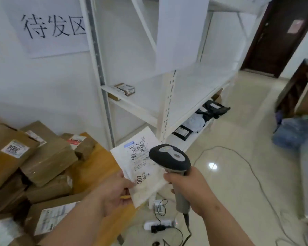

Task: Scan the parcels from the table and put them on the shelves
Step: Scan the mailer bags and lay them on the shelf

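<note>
My left hand (pixel 114 192) pinches the lower left edge of a flat white parcel (pixel 140 167) with a printed label and "007" on it. My right hand (pixel 188 190) grips the handle of a black and grey barcode scanner (pixel 169 158), whose head sits just over the parcel's right side. Both are held above the table's right edge, in front of the white shelves (pixel 194 84). Several brown cardboard parcels (pixel 48 162) are piled on the wooden table (pixel 96 167) at the left.
A small box (pixel 124 88) lies on the middle shelf's far left. Black and grey bags (pixel 203 118) lie on the bottom shelf. A power strip (pixel 158 225) and cables lie on the tiled floor. A dark door (pixel 277 32) and stacked items stand at the right.
</note>
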The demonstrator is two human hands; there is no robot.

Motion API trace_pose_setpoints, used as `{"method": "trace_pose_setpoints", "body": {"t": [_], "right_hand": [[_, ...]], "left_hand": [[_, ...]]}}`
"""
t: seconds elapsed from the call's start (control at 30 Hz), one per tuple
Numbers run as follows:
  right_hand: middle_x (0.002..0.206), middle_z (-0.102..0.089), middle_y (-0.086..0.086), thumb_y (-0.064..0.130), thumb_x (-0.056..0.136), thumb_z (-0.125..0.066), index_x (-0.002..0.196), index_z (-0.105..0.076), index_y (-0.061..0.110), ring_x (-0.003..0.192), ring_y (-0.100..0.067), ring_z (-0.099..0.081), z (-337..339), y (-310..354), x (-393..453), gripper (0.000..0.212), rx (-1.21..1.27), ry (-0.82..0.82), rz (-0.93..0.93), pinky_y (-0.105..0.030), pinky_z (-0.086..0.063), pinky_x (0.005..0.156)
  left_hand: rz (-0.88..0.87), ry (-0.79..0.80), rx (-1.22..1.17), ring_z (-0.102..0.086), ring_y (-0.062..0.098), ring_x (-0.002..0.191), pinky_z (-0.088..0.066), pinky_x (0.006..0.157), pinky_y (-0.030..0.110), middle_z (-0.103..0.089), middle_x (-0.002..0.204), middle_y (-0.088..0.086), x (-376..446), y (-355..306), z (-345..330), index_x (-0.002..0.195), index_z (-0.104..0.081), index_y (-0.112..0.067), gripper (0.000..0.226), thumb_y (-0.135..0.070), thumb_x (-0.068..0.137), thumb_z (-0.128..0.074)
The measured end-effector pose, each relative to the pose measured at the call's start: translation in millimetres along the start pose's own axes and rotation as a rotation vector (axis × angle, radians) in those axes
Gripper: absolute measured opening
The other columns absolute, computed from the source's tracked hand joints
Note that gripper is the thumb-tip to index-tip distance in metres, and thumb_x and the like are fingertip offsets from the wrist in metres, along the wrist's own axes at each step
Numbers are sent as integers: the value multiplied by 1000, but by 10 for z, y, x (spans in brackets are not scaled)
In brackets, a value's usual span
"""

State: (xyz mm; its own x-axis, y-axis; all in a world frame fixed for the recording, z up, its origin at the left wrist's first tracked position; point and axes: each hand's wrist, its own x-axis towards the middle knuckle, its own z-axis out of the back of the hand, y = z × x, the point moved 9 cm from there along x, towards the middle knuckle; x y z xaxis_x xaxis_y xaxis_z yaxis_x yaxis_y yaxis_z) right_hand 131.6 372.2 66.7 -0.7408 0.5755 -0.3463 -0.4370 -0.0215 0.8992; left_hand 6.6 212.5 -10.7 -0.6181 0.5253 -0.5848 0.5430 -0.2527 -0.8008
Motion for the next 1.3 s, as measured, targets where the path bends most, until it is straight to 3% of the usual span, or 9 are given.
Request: {"method": "trace_pose_setpoints", "body": {"t": [0.1, 0.2, 0.37, 0.57, 0.63, 0.87, 1.07, 1.2, 1.3], "right_hand": [[93, -73, -7, 10, 83, -71, 95, -69, 19, 82, -20, -68, 616, -335, 221, 15, 83, -71, -62, -38, -60, 72], [99, -71, -11, 10, 85, -70, 95, -68, 18, 86, -24, -66, 1199, -658, 566, 13, 157, -101, -126, -32, -59, 66], [96, -69, -10, 12, 85, -69, 94, -68, 17, 83, -23, -63, 2166, -1033, 1373, 10, 179, -88, -236, -37, -58, 72], [85, -65, -8, 13, 88, -67, 97, -68, 9, 76, -19, -59, 3034, -1165, 2426, 10, 161, -43, -282, -32, -53, 66], [84, -64, -9, 12, 88, -68, 102, -68, 5, 73, -19, -59, 3141, -1172, 2769, 16, 155, -14, -287, -31, -51, 64], [103, -71, -12, 14, 87, -68, 101, -67, 10, 70, -20, -67, 3150, -1228, 4018, 14, 160, 56, -320, -33, -51, 68], [79, -72, -6, 17, 87, -68, 96, -67, 11, 68, -19, -68, 3016, -1354, 5372, 11, 144, 68, -327, -33, -53, 70], [86, -72, -3, 17, 87, -68, 92, -66, 15, 73, -17, -70, 2847, -1491, 6190, 6, 137, 113, -314, -33, -55, 71], [83, -74, -3, 18, 85, -68, 93, -67, 15, 76, -17, -70, 2708, -1745, 6744, 9, 118, 143, -329, -34, -57, 77]], "left_hand": [[45, 66, 79, -68, 29, 96, -56, 69, 38, -74, 109, 9, 313, 49, -644, 115, -61, -22, 38, 8, 92, -54], [86, 65, 94, -69, 29, 96, -56, 73, 38, -76, 104, 8, 717, 101, -1250, 113, -64, -19, 37, 9, 90, -57], [134, -17, 42, -70, 24, 83, -54, 57, 29, -77, 96, 9, 1543, 49, -2225, 109, -67, -11, 28, 9, 90, -60], [205, -130, -59, -67, 23, 75, -52, 51, 28, -74, 89, 12, 2373, -79, -3001, 92, -61, -6, 13, 7, 92, -59], [217, -179, -95, -64, 20, 70, -49, 49, 23, -72, 82, 8, 2639, -120, -3090, 88, -59, -9, 14, 5, 92, -60], [227, -260, -174, -59, 19, 70, -44, 40, 20, -69, 98, 8, 3692, -342, -3216, 103, -60, -15, 18, 0, 94, -56], [253, -242, -176, -68, 21, 74, -47, 52, 27, -70, 105, 7, 4765, -434, -3257, 115, -58, -26, 39, 5, 92, -53], [244, -333, -149, -67, 24, 81, -44, 57, 27, -65, 95, 3, 5429, -478, -3145, 92, -52, -28, 34, 6, 93, -54], [236, -392, -123, -68, 23, 81, -40, 58, 27, -65, 94, 3, 5921, -415, -3044, 94, -51, -27, 33, 5, 94, -55]]}}
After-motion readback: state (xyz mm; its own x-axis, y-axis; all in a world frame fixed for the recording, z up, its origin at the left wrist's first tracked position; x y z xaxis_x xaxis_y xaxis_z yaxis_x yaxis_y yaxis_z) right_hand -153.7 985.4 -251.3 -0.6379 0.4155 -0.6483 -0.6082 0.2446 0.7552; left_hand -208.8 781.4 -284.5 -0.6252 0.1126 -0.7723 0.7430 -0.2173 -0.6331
